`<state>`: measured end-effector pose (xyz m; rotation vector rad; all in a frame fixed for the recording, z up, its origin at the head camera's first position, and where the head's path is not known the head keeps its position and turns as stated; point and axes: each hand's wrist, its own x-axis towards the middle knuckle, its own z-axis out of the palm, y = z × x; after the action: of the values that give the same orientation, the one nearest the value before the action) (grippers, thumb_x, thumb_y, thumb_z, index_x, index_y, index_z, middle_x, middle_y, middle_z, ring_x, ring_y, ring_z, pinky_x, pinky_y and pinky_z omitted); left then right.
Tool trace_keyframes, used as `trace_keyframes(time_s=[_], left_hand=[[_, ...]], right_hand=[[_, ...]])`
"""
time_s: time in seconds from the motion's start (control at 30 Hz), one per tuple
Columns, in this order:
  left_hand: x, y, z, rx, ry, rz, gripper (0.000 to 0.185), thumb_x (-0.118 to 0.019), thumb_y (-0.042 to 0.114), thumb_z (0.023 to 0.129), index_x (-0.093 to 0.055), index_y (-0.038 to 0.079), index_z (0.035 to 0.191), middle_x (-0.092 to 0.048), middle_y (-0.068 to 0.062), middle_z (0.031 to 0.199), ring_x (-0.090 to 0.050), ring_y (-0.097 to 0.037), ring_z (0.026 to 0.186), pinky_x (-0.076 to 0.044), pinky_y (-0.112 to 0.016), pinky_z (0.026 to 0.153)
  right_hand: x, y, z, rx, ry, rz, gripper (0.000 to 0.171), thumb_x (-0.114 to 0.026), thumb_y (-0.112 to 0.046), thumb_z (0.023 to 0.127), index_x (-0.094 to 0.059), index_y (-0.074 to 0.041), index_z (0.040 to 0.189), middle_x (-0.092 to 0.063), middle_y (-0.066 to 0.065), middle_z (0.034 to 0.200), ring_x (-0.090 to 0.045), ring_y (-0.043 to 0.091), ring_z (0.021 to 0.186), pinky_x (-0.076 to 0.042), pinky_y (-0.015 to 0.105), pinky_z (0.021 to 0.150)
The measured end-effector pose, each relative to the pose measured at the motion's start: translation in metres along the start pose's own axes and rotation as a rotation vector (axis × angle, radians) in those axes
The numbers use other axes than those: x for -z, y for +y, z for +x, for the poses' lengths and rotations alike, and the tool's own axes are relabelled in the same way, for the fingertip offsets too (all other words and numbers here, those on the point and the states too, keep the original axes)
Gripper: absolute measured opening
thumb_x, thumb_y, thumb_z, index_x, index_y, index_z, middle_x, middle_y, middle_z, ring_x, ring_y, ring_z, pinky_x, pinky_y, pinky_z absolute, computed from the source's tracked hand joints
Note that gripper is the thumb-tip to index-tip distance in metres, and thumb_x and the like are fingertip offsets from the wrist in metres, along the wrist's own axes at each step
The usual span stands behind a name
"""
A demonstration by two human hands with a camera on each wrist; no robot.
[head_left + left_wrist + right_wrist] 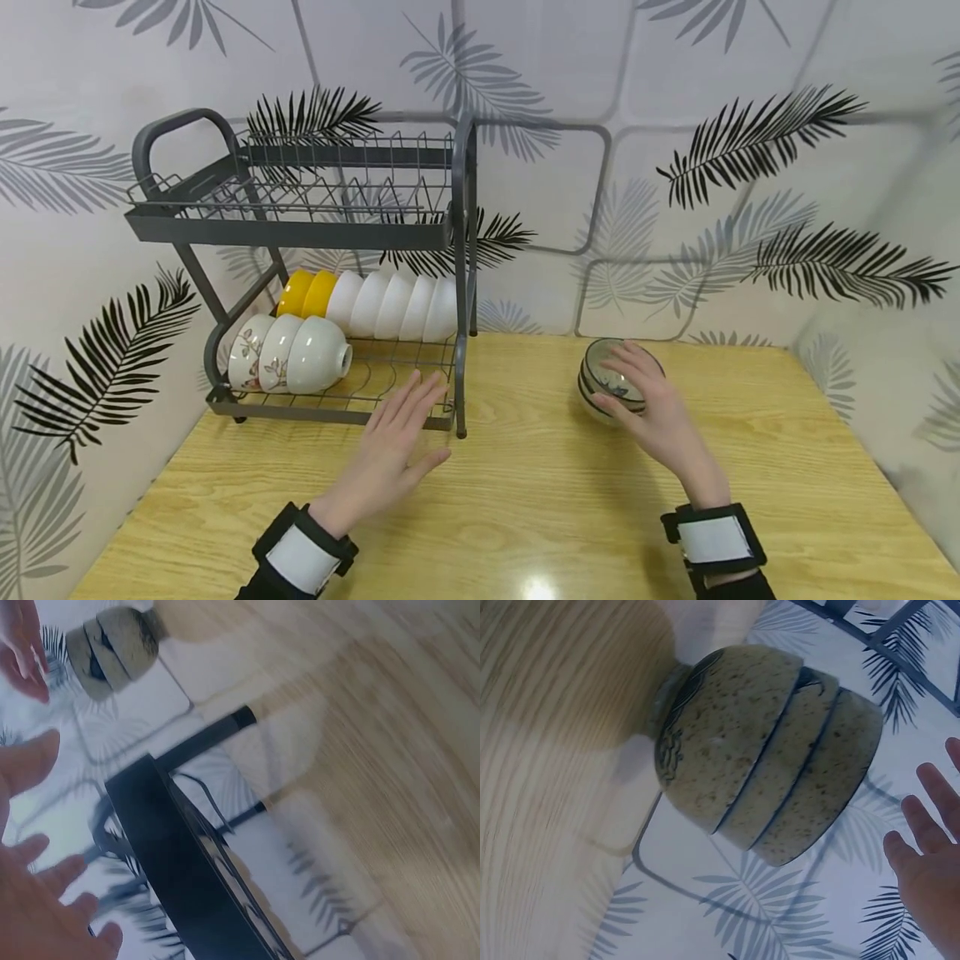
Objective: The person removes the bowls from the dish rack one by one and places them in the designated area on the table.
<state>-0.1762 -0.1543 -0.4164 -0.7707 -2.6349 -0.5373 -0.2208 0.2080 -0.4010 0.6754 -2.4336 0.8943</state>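
Leafy wall: a pale wall (525, 187) with grey and black leaves runs behind everything.
Dark rack: a two-level dish rack (300, 233) stands on the left of the wooden tabletop (517, 475), close to the wall.
Flower bowls: three white bowls (279, 354) lie on their sides in the front of the low level, tucked into one another. Little flowers show on at least two. The foot of the last one points right.
Yellow bowls: two yellow bowls (307, 293) sit in the row behind, at its left end.
White bowls: five plain white bowls (393, 307) carry on that back row to the right.
Left hand: the left hand (392, 458) is spread wide and holds nothing. It is at the front right end of the rack; I cannot tell if a fingertip touches it.
Speckled stack: three speckled bowls (757, 757) with dark rims and dark drawings sit inside one another, upright on the tabletop, well to the right of the rack.
Right hand: the right hand (663, 417) is over the stack, wide, with loose fingers and nothing gripped. From its wrist, the fingers in sight look apart from the top rim.
Wristbands: each wrist wears a black band (716, 537) with a white patch.
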Motion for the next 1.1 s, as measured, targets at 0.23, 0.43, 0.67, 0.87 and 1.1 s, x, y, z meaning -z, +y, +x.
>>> trace_keyframes(time_s=[0.23,0.43,0.67,0.87,1.1], left_hand=[[0.006,-0.022,0.001,0.144,0.204,-0.024,0.072,-0.071,0.025,0.094,-0.035,0.004,0.153,-0.031,-0.021,0.162,-0.019,-0.043,0.153,-0.019,-0.069,0.120],[0.015,-0.045,0.007,0.276,0.409,-0.068,0.064,-0.073,0.013,0.091,-0.042,-0.002,0.145,-0.034,-0.031,0.154,-0.023,-0.053,0.147,-0.023,-0.076,0.113],[0.031,-0.066,0.012,0.460,0.496,-0.090,0.062,-0.072,0.010,0.091,-0.042,-0.003,0.143,-0.025,-0.034,0.152,-0.019,-0.054,0.143,-0.028,-0.075,0.108],[0.043,-0.074,0.018,0.564,0.477,-0.096,0.068,-0.072,0.012,0.090,-0.038,-0.003,0.147,-0.032,-0.037,0.144,-0.032,-0.055,0.130,-0.039,-0.074,0.095],[0.060,-0.085,0.025,0.640,0.360,-0.119,0.070,-0.072,0.015,0.091,-0.035,-0.008,0.146,-0.047,-0.041,0.136,-0.049,-0.058,0.123,-0.043,-0.073,0.099]], right_hand=[[-0.002,-0.010,-0.005,0.043,0.040,0.042,0.047,-0.077,-0.007,0.087,-0.063,-0.001,0.131,-0.052,0.023,0.148,-0.037,0.047,0.144,-0.034,0.066,0.112],[0.002,-0.015,-0.006,0.095,0.079,0.060,0.049,-0.077,-0.001,0.084,-0.063,-0.003,0.131,-0.055,0.020,0.146,-0.040,0.041,0.143,-0.032,0.033,0.124],[0.006,-0.021,-0.004,0.142,0.101,0.122,0.049,-0.077,0.003,0.083,-0.065,-0.004,0.130,-0.057,0.020,0.144,-0.042,0.035,0.143,-0.022,0.009,0.120],[0.007,-0.023,-0.002,0.169,0.130,0.149,0.049,-0.076,0.007,0.081,-0.065,-0.003,0.127,-0.058,0.022,0.142,-0.046,0.034,0.140,-0.026,0.011,0.120],[0.010,-0.022,-0.004,0.169,0.148,0.159,0.051,-0.076,0.009,0.080,-0.066,-0.005,0.127,-0.058,0.021,0.142,-0.041,0.009,0.145,-0.027,0.010,0.119]])
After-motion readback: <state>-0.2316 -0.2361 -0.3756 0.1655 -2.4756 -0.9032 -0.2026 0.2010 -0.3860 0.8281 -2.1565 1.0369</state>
